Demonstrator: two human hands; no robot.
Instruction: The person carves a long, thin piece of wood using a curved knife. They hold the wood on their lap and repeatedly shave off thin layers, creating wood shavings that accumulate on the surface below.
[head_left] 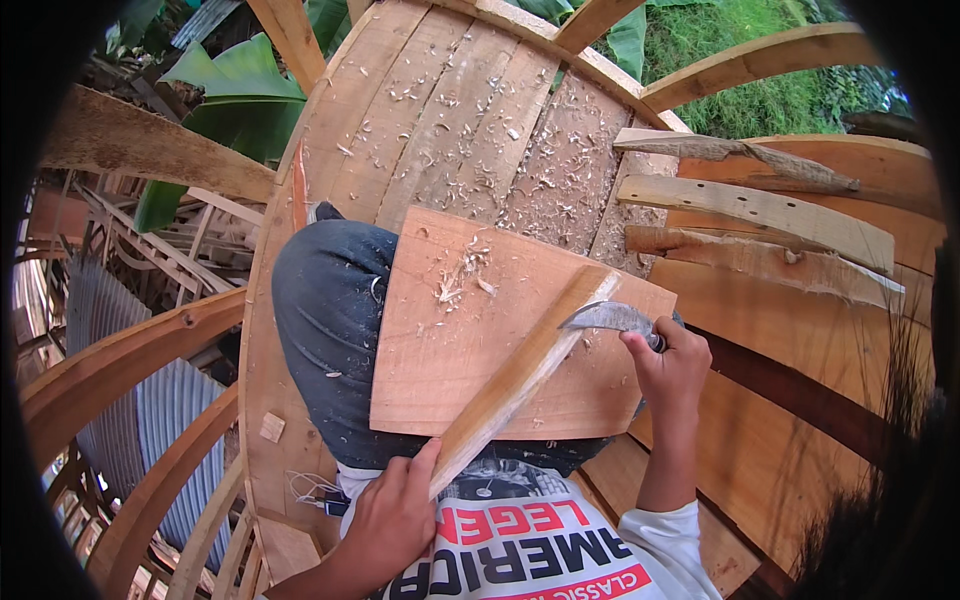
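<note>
Wooden strip (530,370) spans lap board (430,345), seven to one o'clock. Left hand (398,505) grips seven-o'clock end; right hand (674,366) holds curved knife (610,317). I judge strip stiff, light, splintery; hold seven-o'clock end, clear of knife.

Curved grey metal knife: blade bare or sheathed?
Bare. The curved grey metal blade shows uncovered over the long tan wooden strip; the right hand grips its dark handle.

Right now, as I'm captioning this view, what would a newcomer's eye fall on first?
The curved knife, held in the right hand near the far end of a wooden strip lying across a board. The left hand grips the strip's near end. Shavings lie scattered over the board and the planks beyond.
</note>
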